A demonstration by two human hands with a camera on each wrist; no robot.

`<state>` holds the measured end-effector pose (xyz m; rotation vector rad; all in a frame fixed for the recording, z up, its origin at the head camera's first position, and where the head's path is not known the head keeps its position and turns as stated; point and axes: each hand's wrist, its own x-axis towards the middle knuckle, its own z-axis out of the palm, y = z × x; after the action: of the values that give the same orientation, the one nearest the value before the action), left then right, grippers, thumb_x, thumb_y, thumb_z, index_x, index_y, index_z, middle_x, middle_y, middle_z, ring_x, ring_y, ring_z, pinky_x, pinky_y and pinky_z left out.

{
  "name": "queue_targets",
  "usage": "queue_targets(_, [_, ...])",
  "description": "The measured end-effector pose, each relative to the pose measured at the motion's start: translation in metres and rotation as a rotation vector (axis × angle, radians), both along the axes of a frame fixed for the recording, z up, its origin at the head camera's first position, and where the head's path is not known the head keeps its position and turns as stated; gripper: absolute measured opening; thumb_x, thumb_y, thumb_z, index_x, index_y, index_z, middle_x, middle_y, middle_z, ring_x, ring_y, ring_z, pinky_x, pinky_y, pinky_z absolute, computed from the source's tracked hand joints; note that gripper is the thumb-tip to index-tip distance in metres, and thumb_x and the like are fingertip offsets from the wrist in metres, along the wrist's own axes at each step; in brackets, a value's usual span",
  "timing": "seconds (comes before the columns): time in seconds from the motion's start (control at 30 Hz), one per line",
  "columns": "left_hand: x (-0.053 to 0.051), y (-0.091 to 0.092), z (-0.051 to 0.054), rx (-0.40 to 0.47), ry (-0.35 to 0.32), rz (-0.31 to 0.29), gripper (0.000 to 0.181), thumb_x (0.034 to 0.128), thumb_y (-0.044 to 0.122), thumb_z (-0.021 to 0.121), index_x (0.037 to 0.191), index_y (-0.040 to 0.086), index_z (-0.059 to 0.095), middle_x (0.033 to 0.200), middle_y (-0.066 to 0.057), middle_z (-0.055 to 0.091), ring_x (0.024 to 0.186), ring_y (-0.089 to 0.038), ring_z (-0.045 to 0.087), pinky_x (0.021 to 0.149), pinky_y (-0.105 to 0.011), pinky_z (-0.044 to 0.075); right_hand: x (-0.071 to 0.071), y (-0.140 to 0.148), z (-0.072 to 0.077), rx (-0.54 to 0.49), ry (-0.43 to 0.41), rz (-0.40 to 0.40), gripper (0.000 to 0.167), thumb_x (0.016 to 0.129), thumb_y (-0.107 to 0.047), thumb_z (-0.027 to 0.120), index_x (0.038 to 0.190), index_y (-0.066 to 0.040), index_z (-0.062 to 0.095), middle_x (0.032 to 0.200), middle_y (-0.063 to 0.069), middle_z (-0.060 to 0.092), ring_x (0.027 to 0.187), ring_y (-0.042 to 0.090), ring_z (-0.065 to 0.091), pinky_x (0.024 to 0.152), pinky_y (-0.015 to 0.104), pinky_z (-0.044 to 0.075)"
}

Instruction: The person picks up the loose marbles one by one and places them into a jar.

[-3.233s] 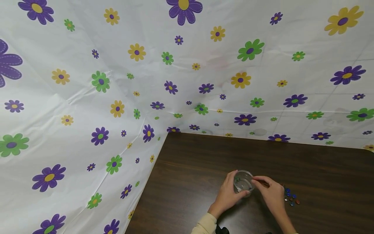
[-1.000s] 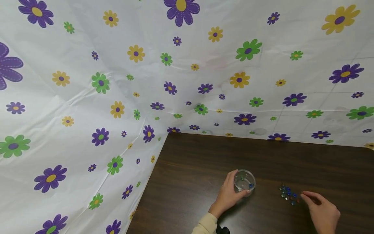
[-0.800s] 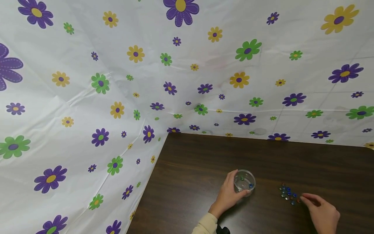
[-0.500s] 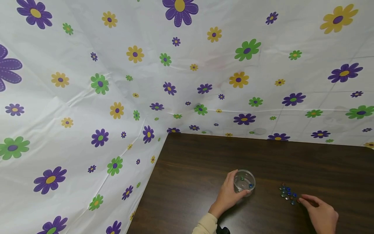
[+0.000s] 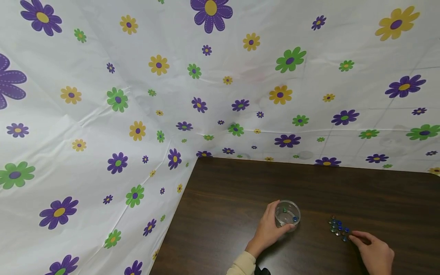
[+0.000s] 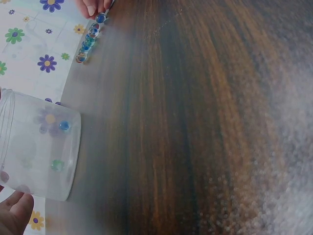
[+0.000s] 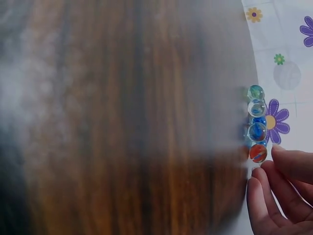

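A clear plastic jar (image 5: 288, 224) is gripped by my left hand (image 5: 268, 231), fingers on its far side and thumb on the near side. Inside lie a green marble (image 6: 57, 164) and a blue marble (image 6: 64, 126). To the right, several glass marbles (image 5: 338, 222) sit in a tight cluster on the table. My right hand (image 5: 376, 252) is at the cluster's right edge. Its thumb and fingertips pinch at an orange marble (image 7: 258, 153), which in the right wrist view shows right at the fingertips. From the head view the fingertips hide that marble.
The dark wooden table (image 5: 240, 183) spreads around both hands. A white sheet with flower prints (image 5: 240, 84) hangs along its left and far edges. A small black object (image 5: 262, 271) shows at the bottom, beside the left sleeve (image 5: 242, 263).
My right hand went from the jar to the right side of the marbles, then edged left and nearer to them. A blue marble now shows in the jar. My left hand kept its grip.
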<state>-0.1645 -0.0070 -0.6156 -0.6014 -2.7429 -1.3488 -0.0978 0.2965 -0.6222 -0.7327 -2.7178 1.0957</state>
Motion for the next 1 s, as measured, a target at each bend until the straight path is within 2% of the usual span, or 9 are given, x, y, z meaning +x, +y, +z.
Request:
queue_targets(0.2, [0.0001,0.0,0.0006,0.002,-0.002,0.004,0.084,0.0896,0.046,0.08,0.156,0.012,0.04,0.154,0.001,0.047,0.134,-0.019,0.052,0.103,-0.039,0.049,-0.0008,-0.0015,0.0,-0.007,-0.009,-0.001,0.022,0.09,-0.008,0.078,0.104,0.009,0.073,0.102,0.031,0.071,0.107,0.058,0.059,0.097,0.064,0.034])
queue_targets(0.37, [0.0,-0.0002,0.001,0.004,0.004,-0.002,0.084,0.0899,0.046,0.08,0.156,0.012,0.04,0.154,0.001,0.047,0.134,-0.019,0.052,0.103,-0.038,0.049,-0.0012,-0.0017,-0.0009,0.004,-0.007,-0.001,0.021,0.09,-0.007,0.079,0.102,0.009,0.073,0.097,0.03,0.072,0.103,0.057,0.06,0.092,0.061,0.035])
queue_targets(0.6, [-0.0002,-0.0003,0.0008,0.003,0.011,-0.006,0.084,0.0901,0.046,0.08,0.156,0.011,0.04,0.154,0.0,0.047,0.135,-0.02,0.051,0.105,-0.039,0.048,-0.0008,-0.0014,-0.0033,0.013,0.013,0.006,0.018,0.088,-0.008,0.08,0.096,0.007,0.074,0.084,0.023,0.074,0.089,0.051,0.064,0.088,0.058,0.036])
queue_targets(0.83, [-0.0003,-0.0005,-0.0003,-0.006,0.013,-0.002,0.085,0.0903,0.048,0.079,0.156,0.011,0.04,0.154,0.0,0.046,0.136,-0.02,0.051,0.105,-0.039,0.048,-0.0006,-0.0013,-0.0034,0.014,0.005,0.027,0.017,0.088,-0.01,0.081,0.094,0.005,0.076,0.088,0.025,0.074,0.1,0.055,0.062,0.087,0.057,0.037])
queue_targets(1.0, [-0.0004,-0.0005,-0.0004,0.001,0.012,-0.001,0.085,0.09,0.047,0.08,0.156,0.011,0.04,0.154,0.0,0.047,0.136,-0.019,0.051,0.105,-0.039,0.048,0.0003,-0.0022,-0.001,0.028,0.001,0.053,0.016,0.088,-0.01,0.082,0.092,0.004,0.076,0.087,0.024,0.074,0.093,0.052,0.065,0.081,0.054,0.039])
